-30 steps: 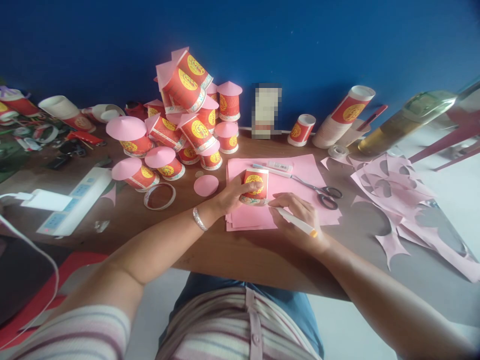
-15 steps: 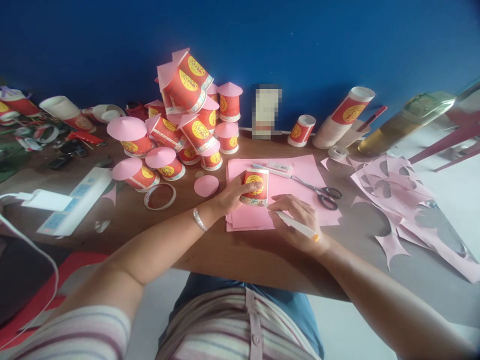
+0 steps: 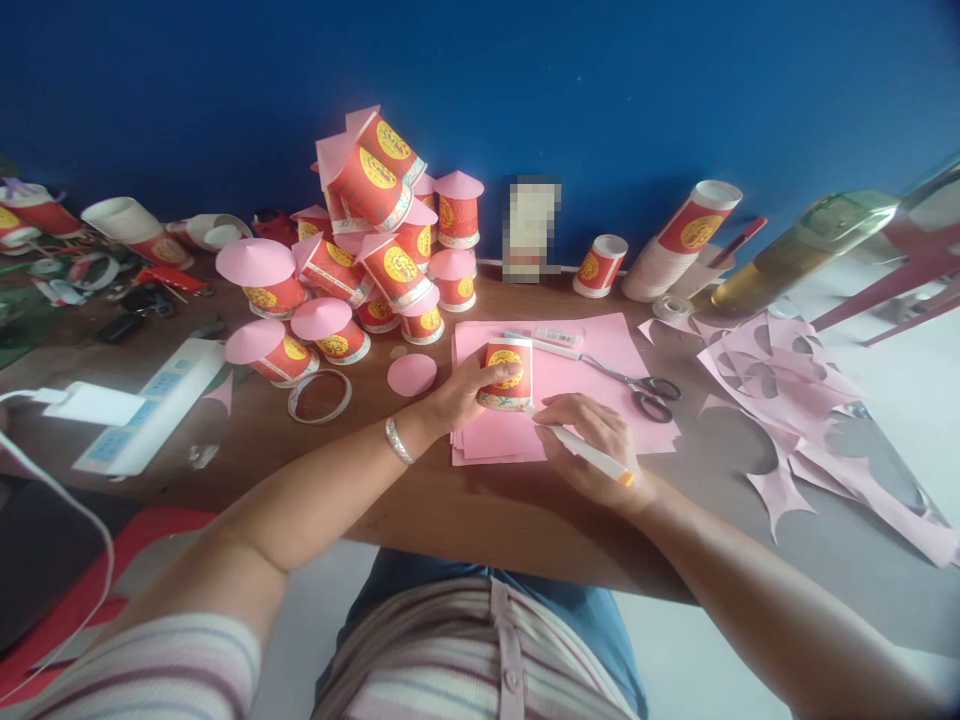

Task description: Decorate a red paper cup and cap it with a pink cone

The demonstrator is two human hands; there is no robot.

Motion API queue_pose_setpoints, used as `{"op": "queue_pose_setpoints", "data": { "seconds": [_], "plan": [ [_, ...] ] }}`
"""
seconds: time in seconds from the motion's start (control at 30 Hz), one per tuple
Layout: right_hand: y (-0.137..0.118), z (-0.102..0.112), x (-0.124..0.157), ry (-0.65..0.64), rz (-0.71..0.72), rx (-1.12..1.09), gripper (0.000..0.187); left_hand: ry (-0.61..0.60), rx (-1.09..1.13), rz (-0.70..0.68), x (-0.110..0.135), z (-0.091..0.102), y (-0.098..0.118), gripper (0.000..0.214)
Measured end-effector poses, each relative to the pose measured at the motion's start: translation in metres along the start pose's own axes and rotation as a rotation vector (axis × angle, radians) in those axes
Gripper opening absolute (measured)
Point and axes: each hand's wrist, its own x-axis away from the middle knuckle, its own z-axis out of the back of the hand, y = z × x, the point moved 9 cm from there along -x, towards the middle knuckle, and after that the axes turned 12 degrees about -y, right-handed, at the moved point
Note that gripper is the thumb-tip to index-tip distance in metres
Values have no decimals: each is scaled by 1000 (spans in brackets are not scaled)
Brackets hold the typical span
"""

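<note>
Firmly, the left hand (image 3: 459, 398) had its fingers closed around a red paper cup (image 3: 520, 390), round, with a yellow emblem, above the flat pink sheets (image 3: 491, 442). The fingers of the right hand (image 3: 600, 432) gripped a slim white pen (image 3: 592, 455) with an orange end; whether its tip touched the cup's patterned lower edge could not be told. Scissors (image 3: 654, 379) with dark handles lay across the sheets. Leftward on the table (image 3: 420, 520) were a smooth pink disc (image 3: 412, 375) and piled cone-topped cups (image 3: 397, 268); rightward, ragged paper scraps (image 3: 784, 492).
</note>
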Motion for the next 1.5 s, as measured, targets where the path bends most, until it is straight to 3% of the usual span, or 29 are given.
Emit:
{"op": "queue_pose_setpoints", "data": {
  "seconds": [1.5],
  "plan": [
    [3, 1, 3, 18, 1, 20, 17, -24, -73, 25, 2, 2, -2, 40]
  ]
}}
